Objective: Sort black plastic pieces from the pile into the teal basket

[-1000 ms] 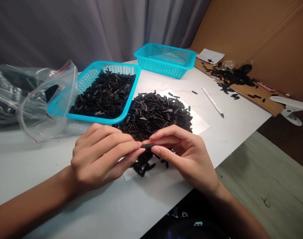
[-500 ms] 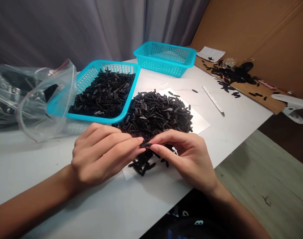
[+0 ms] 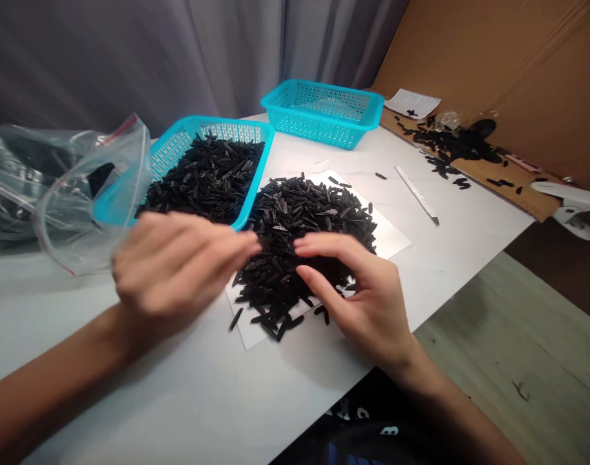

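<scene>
A heap of small flat black strips (image 3: 309, 213) lies on a white sheet (image 3: 391, 242) in front of me. My right hand (image 3: 357, 284) hovers over the near side of the heap, thumb and forefinger apart, nothing between them. To its left, my left hand (image 3: 178, 265) is blurred by motion, its fingers pressed together near the front rim of the blue basket. Whatever its fingertips hold is hidden. That blue basket (image 3: 263, 171) is filled with similar black strips.
A second blue basket (image 3: 324, 132) stands at the back. On the left is a clear zip bag (image 3: 76, 213) with dark contents. A thin white strip with a dark tip (image 3: 417, 196) lies right of the heap. Scattered black pieces and a white clip (image 3: 570, 200) are along the cardboard.
The hands have parted: both were pinching one black strip over the heap. My left hand has moved left and up toward the filled basket; my right thumb and forefinger have opened.
</scene>
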`<state>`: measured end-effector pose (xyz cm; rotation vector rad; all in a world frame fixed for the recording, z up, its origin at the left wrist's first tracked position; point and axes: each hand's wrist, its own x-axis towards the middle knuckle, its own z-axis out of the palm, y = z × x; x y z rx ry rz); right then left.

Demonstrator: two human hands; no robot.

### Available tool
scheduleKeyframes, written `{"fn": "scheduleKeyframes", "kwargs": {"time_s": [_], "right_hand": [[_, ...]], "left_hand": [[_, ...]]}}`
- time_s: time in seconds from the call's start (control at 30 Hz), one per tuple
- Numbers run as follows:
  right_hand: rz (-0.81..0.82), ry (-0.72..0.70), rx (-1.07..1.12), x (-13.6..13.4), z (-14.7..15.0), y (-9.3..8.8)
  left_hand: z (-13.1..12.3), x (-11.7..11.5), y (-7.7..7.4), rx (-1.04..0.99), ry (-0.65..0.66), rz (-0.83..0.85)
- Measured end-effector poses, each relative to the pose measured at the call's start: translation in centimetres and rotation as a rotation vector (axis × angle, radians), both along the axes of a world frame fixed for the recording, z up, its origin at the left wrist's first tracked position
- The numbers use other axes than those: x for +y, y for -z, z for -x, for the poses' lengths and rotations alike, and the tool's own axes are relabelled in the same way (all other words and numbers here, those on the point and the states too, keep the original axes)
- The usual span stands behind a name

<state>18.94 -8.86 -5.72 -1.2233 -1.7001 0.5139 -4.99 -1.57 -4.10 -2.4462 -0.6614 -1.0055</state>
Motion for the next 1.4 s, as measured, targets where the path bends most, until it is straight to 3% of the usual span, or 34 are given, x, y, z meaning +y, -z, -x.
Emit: {"fn": "scheduleKeyframes", "kwargs": {"time_s": [0.07, 0.13, 0.17, 0.2, 0.27, 0.33, 0.4, 0.5, 0.83, 1.17, 1.4], "right_hand": [[-0.069, 0.036, -0.233, 0.3, 0.0, 0.6], [-0.059, 0.02, -0.43, 0.4, 0.1, 1.0], [-0.049, 0.015, -0.491, 0.4, 0.2, 1.1], [-0.047, 0.018, -0.53, 0.4, 0.3, 1.2], [-0.064, 0.037, -0.557, 0.3, 0.5, 1.2], [-0.101, 0.059, -0.557, 0.2, 0.6, 1.1], [-0.138, 0.077, -0.542, 0.2, 0.7, 1.1], [-0.167, 0.088, -0.485, 0.3, 0.6, 1.2], [-0.282, -0.029, -0.23, 0.2, 0.5, 0.6], [-0.301, -0.085, -0.101, 0.1, 0.3, 0.1], [-0.286, -0.075, -0.058, 0.1, 0.2, 0.2]], "left_hand": [[1.2, 1.5, -0.2, 0.025, -0.17, 0.011], [2.0, 2.6, -0.4, 0.082, -0.338, 0.139], [2.1, 2.7, -0.4, 0.078, -0.336, 0.153], [2.0, 2.7, -0.5, 0.08, -0.312, 0.171], [1.3, 2.2, -0.6, 0.085, -0.122, 0.143], [0.4, 1.3, -0.5, 0.196, 0.083, 0.142], [-0.4, 0.6, -0.4, 0.355, 0.165, 0.187], [-0.8, 0.1, 0.0, 0.446, 0.132, 0.242], [-1.5, -1.0, 0.0, -0.064, 0.324, 0.485], [-2.1, -1.8, 0.0, -0.182, 0.357, 0.523], [-1.9, -2.2, -0.6, -0.251, 0.231, 0.909]]}}
